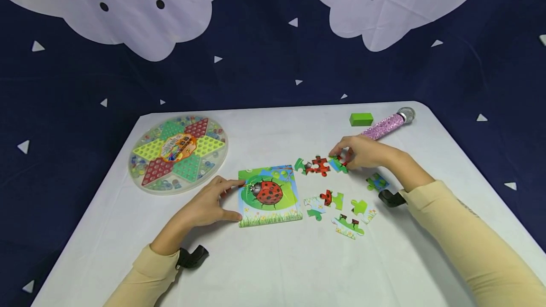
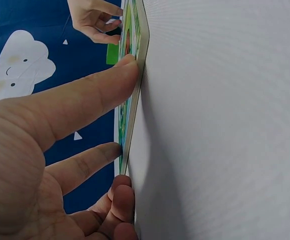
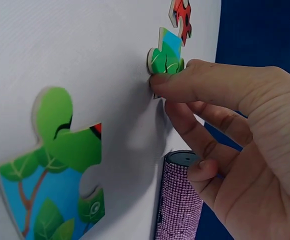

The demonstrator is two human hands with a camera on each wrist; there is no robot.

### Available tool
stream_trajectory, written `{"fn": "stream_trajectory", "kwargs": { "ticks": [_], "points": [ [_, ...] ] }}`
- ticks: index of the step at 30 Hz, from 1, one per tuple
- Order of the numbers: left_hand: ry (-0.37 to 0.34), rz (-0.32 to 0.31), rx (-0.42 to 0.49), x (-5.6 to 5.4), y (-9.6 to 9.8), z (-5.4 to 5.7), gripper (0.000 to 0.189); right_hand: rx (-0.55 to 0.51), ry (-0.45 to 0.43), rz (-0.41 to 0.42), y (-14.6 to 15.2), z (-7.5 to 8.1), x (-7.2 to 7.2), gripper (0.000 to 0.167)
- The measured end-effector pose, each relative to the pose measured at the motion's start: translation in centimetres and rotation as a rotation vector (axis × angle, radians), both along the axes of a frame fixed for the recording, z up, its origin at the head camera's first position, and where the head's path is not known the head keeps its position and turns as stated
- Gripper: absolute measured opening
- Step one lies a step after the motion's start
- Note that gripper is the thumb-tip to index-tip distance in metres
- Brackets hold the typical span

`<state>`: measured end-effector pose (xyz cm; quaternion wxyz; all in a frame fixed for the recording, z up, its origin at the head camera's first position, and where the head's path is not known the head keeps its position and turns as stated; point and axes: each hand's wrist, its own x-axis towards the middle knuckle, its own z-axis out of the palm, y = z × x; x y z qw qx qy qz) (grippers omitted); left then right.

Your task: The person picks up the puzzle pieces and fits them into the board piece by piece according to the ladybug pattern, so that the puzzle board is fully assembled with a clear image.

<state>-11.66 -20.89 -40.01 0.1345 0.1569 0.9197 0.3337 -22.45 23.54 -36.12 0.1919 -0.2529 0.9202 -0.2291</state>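
A square ladybug picture board (image 1: 269,198) lies flat in the middle of the table. My left hand (image 1: 210,204) rests at its left side, with thumb and index finger spread along the edge; in the left wrist view the thumb touches the board's edge (image 2: 144,35). My right hand (image 1: 362,151) pinches a blue and green jigsaw piece (image 3: 166,56) between thumb and fingers. Just left of that piece is a red, black-spotted jigsaw piece (image 1: 321,166), beside a green one (image 1: 300,166). Another blue and green jigsaw piece (image 3: 60,165) lies near the right wrist.
More jigsaw pieces (image 1: 349,226) lie scattered right of the board. A round Chinese checkers set (image 1: 213,167) with marbles sits at the back left. At the back right are a green block (image 1: 361,119) and a pink glittery microphone (image 1: 386,126). A dark cloth hangs behind.
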Motion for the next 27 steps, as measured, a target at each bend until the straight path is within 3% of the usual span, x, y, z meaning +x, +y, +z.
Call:
{"fn": "stream_trajectory", "kwargs": {
  "ticks": [16,27],
  "points": [
    [-0.008,0.012,0.000,0.1,0.0,-0.1,0.090,0.015,0.051,0.029,0.4,-0.3,0.1,0.046],
    [0.000,0.005,0.000,0.1,0.1,0.0,0.090,0.070,0.099,-0.027,0.3,-0.1,1.5,0.046]
  ]
}}
